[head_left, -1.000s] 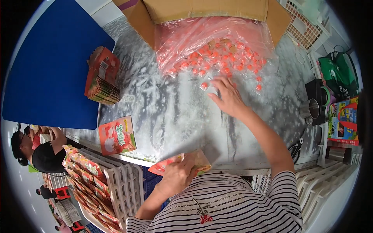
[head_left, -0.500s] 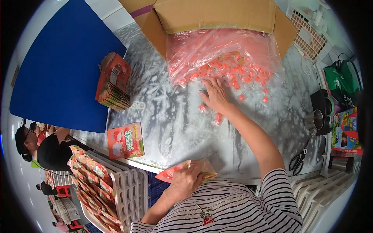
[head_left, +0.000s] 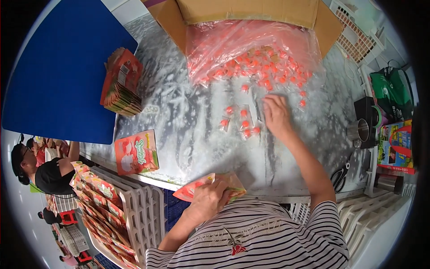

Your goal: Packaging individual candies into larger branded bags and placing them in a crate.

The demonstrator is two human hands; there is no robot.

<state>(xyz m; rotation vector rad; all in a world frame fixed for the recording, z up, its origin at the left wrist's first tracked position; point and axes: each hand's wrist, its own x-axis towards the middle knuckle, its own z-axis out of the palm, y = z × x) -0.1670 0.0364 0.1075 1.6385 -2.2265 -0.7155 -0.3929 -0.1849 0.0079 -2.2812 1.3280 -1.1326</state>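
At the table's near edge my left hand (head_left: 209,197) is closed around a red printed pouch (head_left: 187,192), pressing it down close to my shirt. My right hand (head_left: 278,116) rests palm-down over the tabletop, fingers stretched forward. Just left of it lie several loose red candies (head_left: 244,123) in clear wrappers. Beyond its fingertips, a heap of the same wrapped candies (head_left: 268,67) spills from a clear plastic bag (head_left: 215,40) inside an open cardboard box (head_left: 251,10). Whatever is under the right palm is hidden.
A flat pouch (head_left: 136,152) lies at the left edge, and a stack of pouches (head_left: 123,80) stands by a blue board (head_left: 67,71). Filled pouches sit in a white crate (head_left: 148,215) at lower left. Scissors (head_left: 341,177) and a metal cup (head_left: 357,131) are at right.
My right hand has moved right and slightly back from the heap's edge. More candies now lie separately on the table to its left. The left hand still holds the pouch.
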